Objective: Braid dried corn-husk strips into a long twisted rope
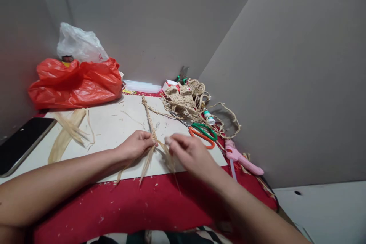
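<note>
Braid of pale tan plant fibre, narrow and rope-like [149, 118]: lies lengthwise on a flat off-white board [111, 122], its finished end pointing away from us, its working end at our fingers. Left hand [140, 144]: thumb and fingers pinched on the braid's lower end. Right hand [187, 152]: fingers curled beside the loose, wispy tan fibre strands [148, 164] that fan from that end; whether they grip one, we cannot tell.

Handling notes, in our judgement: we do best to pinch right where the plait ends and the strands part, so the last crossing cannot slacken. Each strand wants laying flat across its neighbour and drawing down with an even pull; the strands are best parted before each crossing, since thin ends could snag or split.

Reserve stock, left: broad, flat straw-coloured fibre strips [67, 139], lying on the board. Right: heap of thick tan plaited cord [180, 103], and scissors with orange and green handles [201, 134]. Farther right: pink glue gun [240, 159].

Defects of view: right fingertips blurred; the pinched crossing covered by the left thumb and fingers; the strand count unclear, one wisp passing near the left wrist. The scissor blades run partly under the cord. The black-screened phone [24, 143] is cut off at the left edge; contents of the crumpled red plastic bag [77, 87] we cannot make out.
</note>
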{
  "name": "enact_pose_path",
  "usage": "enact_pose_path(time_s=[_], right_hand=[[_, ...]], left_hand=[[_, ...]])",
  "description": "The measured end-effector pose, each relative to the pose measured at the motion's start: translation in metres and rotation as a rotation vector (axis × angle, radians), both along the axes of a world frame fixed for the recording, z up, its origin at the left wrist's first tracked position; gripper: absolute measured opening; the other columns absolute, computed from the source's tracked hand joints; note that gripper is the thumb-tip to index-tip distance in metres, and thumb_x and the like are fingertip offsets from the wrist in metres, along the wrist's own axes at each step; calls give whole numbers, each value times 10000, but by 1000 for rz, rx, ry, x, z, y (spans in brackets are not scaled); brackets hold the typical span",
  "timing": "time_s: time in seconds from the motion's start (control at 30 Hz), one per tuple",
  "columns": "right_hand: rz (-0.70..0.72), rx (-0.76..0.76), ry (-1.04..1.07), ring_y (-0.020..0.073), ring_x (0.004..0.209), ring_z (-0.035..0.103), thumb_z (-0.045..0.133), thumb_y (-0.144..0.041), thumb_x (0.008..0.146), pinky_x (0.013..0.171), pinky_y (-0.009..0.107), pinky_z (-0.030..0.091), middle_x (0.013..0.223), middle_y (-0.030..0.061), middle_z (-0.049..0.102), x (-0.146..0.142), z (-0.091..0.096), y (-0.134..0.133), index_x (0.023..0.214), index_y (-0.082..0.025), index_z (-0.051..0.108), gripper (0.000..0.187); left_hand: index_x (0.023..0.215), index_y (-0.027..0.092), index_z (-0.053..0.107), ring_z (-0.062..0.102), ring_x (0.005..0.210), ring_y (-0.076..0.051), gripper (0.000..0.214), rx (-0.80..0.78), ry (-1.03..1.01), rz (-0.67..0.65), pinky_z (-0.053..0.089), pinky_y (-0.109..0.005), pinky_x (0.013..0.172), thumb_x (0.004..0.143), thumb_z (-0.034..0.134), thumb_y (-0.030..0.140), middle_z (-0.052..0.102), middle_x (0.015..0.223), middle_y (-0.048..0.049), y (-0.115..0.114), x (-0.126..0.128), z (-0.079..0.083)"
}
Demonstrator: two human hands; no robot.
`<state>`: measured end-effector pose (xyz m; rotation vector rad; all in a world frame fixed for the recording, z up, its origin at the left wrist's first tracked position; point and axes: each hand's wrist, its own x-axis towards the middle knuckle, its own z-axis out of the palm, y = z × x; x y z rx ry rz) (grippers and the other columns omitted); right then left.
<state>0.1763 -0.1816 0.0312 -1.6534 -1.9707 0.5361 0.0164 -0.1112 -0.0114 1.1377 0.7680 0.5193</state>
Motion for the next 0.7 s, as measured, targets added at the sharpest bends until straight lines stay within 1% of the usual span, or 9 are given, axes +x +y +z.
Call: enact_pose_path(time_s=[0.07, 0.1, 0.17, 0.23, 0.3, 0.37, 0.53, 0.6, 0.7], right_hand=[[-95, 94, 121, 138, 696, 539, 417, -417, 895, 634, 242, 388, 777, 55, 629, 7, -2, 13, 842, -153, 612, 332], [-71, 55, 183, 140, 717, 545, 422, -421, 890, 647, 245, 400, 802, 60, 630, 8, -6, 19, 849, -150, 608, 331], [58, -196, 323, 115, 606, 514, 395, -452, 891, 575, 233, 400, 697, 40, 596, 8, -16, 30, 769, -144, 580, 379], [144, -458, 453, 70, 439, 380, 396, -493, 877, 444, 203, 322, 526, -21, 474, 6, -26, 37, 672, -144, 532, 428], [165, -584, 527, 44, 380, 252, 445, -510, 849, 374, 188, 215, 456, -69, 348, 7, -33, 42, 653, -136, 532, 432], [162, -637, 569, 36, 368, 209, 504, -488, 822, 349, 186, 148, 437, -87, 299, 9, -36, 44, 666, -131, 548, 392], [60, -814, 841, 22, 308, 167, 574, -404, 762, 312, 179, 94, 399, -104, 308, 3, -38, 44, 602, -169, 452, 309], [-28, -797, 932, 19, 289, 146, 563, -363, 746, 304, 177, 89, 369, -111, 291, -5, -40, 41, 583, -171, 452, 275], [-143, -683, 957, 24, 265, 143, 529, -297, 720, 296, 187, 80, 313, -104, 279, -15, -45, 35, 565, -155, 514, 212]], left_hand=[[596, 151, 499, 217, 361, -34, 200, -17, 16, -39, 110, -232, 420, 754, 565, 254, 341, 410, 73, 1, -2, 2], [596, 157, 482, 197, 358, -34, 213, -20, 20, -55, 91, -236, 419, 767, 559, 260, 316, 408, 77, 3, -3, 2], [601, 161, 464, 197, 365, -35, 223, -24, 12, -89, 87, -236, 419, 777, 556, 264, 309, 421, 76, 5, -5, 2], [614, 157, 482, 200, 374, -35, 212, -19, 17, -125, 95, -233, 418, 777, 559, 269, 312, 436, 75, 8, -6, 1], [638, 148, 525, 184, 374, -36, 188, -1, 48, -171, 96, -234, 415, 775, 559, 272, 299, 440, 80, 11, -7, 0], [649, 138, 556, 185, 381, -41, 183, 50, 93, -197, 120, -230, 417, 773, 554, 273, 296, 438, 82, 14, -8, -1], [704, 115, 637, 381, 502, -73, 196, 437, 240, -202, 282, -213, 515, 765, 527, 265, 531, 556, 19, 19, -11, -1], [741, 121, 670, 432, 553, -92, 222, 588, 335, -256, 311, -216, 555, 771, 495, 253, 587, 614, 3, 20, -14, 3], [711, 143, 675, 447, 546, -108, 232, 750, 500, -309, 310, -224, 555, 766, 472, 241, 590, 594, -3, 18, -18, 16]])
